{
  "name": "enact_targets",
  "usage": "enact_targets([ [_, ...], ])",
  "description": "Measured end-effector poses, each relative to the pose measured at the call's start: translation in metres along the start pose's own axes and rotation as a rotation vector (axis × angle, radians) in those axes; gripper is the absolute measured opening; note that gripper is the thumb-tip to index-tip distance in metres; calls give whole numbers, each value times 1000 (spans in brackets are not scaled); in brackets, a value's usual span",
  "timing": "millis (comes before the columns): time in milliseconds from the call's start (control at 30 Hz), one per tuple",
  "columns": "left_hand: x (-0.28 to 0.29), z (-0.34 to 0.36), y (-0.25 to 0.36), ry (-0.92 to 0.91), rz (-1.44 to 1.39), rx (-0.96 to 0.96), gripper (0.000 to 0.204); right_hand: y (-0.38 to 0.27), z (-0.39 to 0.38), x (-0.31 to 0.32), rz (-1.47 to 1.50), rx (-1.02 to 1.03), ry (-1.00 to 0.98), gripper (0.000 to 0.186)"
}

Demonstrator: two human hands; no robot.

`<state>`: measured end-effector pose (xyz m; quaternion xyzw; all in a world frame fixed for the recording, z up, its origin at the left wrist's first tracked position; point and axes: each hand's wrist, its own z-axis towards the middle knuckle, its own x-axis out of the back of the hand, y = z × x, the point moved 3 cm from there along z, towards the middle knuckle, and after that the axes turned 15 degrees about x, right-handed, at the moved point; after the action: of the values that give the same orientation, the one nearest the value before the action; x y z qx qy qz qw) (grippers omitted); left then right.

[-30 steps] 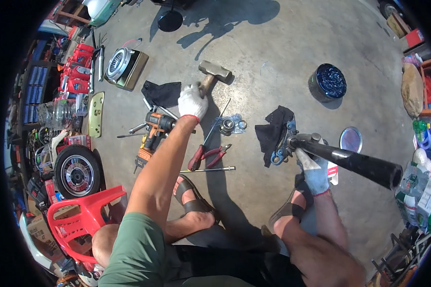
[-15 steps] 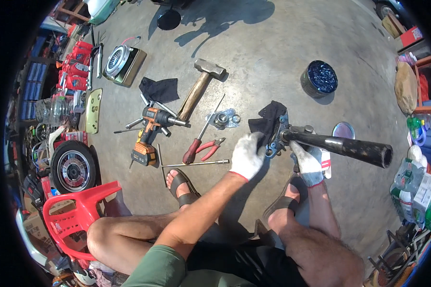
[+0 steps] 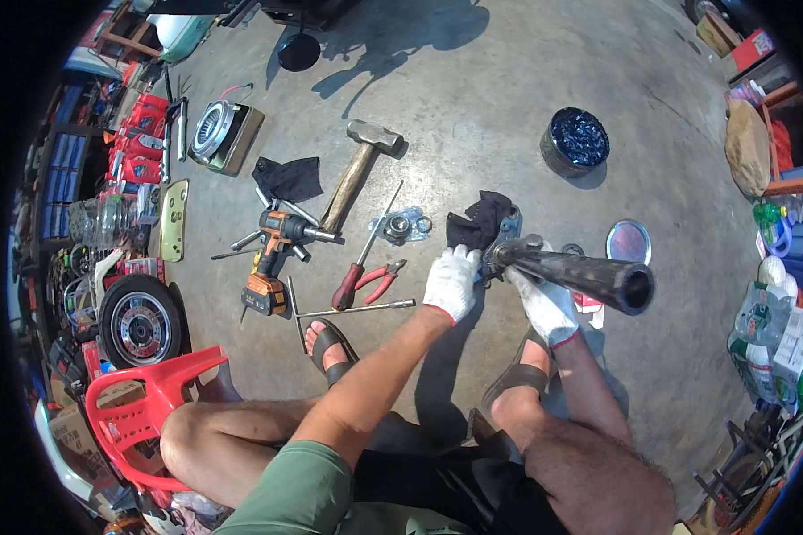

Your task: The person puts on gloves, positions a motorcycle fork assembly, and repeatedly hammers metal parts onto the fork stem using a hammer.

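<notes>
A long dark metal tube (image 3: 573,274), hollow at its near end, rises toward me from a greasy metal bracket (image 3: 500,257) near the floor. My right hand (image 3: 544,308), in a white glove, is closed around the part just under the tube; its fingertips are hidden. My left hand (image 3: 452,285), also gloved, has its fingers bent against the bracket's left side, and seems to grip its edge. A black rag (image 3: 480,219) lies just beyond. Left of my left hand are red-handled pliers (image 3: 380,280), a screwdriver (image 3: 349,286) and a T-handle wrench (image 3: 357,309).
Farther left lie a sledgehammer (image 3: 352,178) and an orange-and-black cordless impact driver (image 3: 277,241). Bearing parts (image 3: 401,227) rest on clear plastic. A tub of dark blue grease (image 3: 575,143) stands beyond the tube, its round lid (image 3: 629,242) to the right. A red chair (image 3: 143,401) is near left.
The tube's free end has swung left and points more toward me. My left hand, earlier at the rag's edge, is now against the bracket. The view has shifted slightly.
</notes>
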<state>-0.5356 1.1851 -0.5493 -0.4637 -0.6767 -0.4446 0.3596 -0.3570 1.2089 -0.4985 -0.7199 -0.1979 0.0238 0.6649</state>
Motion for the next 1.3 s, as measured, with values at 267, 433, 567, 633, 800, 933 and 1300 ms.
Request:
enact_targets([
  [267, 19, 16, -45, 45, -9, -127, 35, -46, -5, 10, 111, 134, -16, 36],
  [433, 27, 15, -47, 9, -18, -159, 38, -105, -11, 48, -27, 68, -125, 33],
  [567, 28, 11, -44, 9, 23, -134, 40, -188, -11, 63, -67, 74, -261, 46],
  [633, 27, 6, -51, 35, 38, -116, 32, -213, -8, 55, 16, 188, -275, 51],
  [800, 21, 6, -62, 51, -10, -78, 37, -263, -13, 34, -48, 152, -400, 45],
  [933, 17, -3, -62, 110, -135, -57, 38, -284, -25, 24, -157, -11, -289, 33],
  [1300, 136, -44, -15, 317, -740, -110, 34, -270, -41, 17, -174, 31, -173, 29],
])
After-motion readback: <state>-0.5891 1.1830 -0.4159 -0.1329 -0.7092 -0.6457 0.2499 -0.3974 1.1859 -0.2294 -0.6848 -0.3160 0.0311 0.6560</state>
